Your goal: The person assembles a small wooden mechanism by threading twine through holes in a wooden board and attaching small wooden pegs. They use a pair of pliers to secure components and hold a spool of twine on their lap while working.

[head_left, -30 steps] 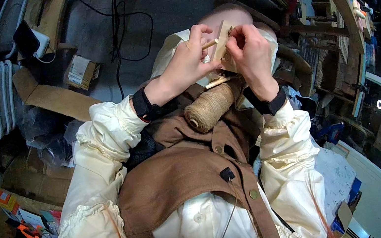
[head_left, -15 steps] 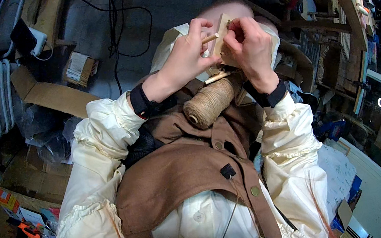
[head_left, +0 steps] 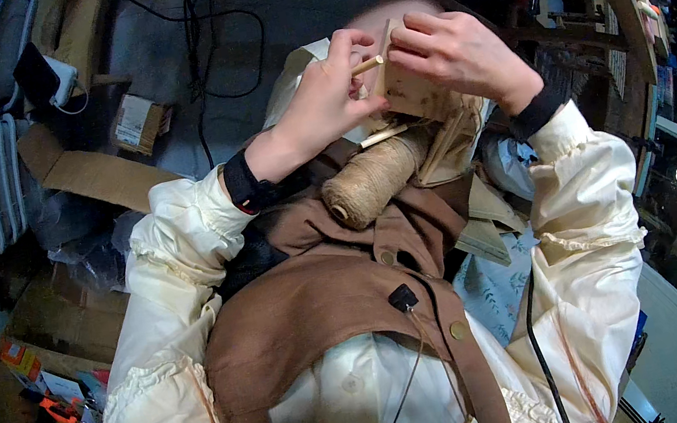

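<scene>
A small pale wooden board (head_left: 410,95) stands tilted above my lap, with a few dark marks or holes low on its face. My left hand (head_left: 318,95) is closed around a short wooden dowel (head_left: 367,65), and its thumb reaches the board's left edge. Bent over the board's upper part is my right hand (head_left: 469,58), fingers closed at it; the fingertips are partly hidden, so a smaller piece there cannot be made out. Just below the board a spool of brown twine (head_left: 374,184) lies on my brown apron (head_left: 326,302). Several thin wooden sticks (head_left: 445,146) rest beside the spool.
An open cardboard box (head_left: 98,174) and a small carton (head_left: 139,123) are on the left, near a black cable (head_left: 197,74) on the floor. Wooden shelving (head_left: 594,38) with tools stands at the right. Flat pale pieces (head_left: 486,219) lie by my right side.
My right hand has turned and shifted right, its elbow swinging outward, uncovering the board's face and the sticks below. My left hand keeps the dowel in nearly the same place.
</scene>
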`<state>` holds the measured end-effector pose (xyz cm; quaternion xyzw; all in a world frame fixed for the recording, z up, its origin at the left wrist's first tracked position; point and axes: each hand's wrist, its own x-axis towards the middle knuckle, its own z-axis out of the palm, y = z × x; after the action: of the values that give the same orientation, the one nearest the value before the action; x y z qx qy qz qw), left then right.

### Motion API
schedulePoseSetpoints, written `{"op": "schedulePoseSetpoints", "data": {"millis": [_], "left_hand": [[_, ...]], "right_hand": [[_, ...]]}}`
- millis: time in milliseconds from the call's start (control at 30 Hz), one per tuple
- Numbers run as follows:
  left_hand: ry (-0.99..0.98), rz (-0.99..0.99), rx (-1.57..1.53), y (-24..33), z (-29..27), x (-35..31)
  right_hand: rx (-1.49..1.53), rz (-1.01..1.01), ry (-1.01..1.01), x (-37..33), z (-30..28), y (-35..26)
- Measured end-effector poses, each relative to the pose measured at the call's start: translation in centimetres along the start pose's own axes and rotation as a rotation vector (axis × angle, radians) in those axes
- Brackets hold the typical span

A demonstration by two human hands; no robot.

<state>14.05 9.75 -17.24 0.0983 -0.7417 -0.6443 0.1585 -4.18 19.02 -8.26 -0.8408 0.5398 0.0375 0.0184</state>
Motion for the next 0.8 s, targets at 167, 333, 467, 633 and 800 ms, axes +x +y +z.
{"op": "schedulePoseSetpoints", "data": {"millis": [167, 333, 467, 633, 800], "left_hand": [[0.024, 0.025, -0.006, -0.6, 0.2, -0.1], [0.027, 0.009, -0.008, -0.3, 0.2, -0.1], [0.030, -0.019, -0.013, -0.4, 0.4, 0.0], [-0.003, -0.099, 0.097, 0.4, -0.2, 0.1], [-0.003, -0.080, 0.087, 0.3, -0.2, 0.1]], "right_hand": [[0.460, 0.988, 0.279, 0.6, 1.2, -5.5], [0.335, 1.379, 0.323, 2.7, 2.4, -7.9], [0.299, 1.486, 0.409, 4.2, 2.4, -8.6], [0.229, 1.568, 0.439, 5.5, 2.5, -8.8], [0.162, 1.542, 0.448, 5.7, 3.3, -8.6]]}}
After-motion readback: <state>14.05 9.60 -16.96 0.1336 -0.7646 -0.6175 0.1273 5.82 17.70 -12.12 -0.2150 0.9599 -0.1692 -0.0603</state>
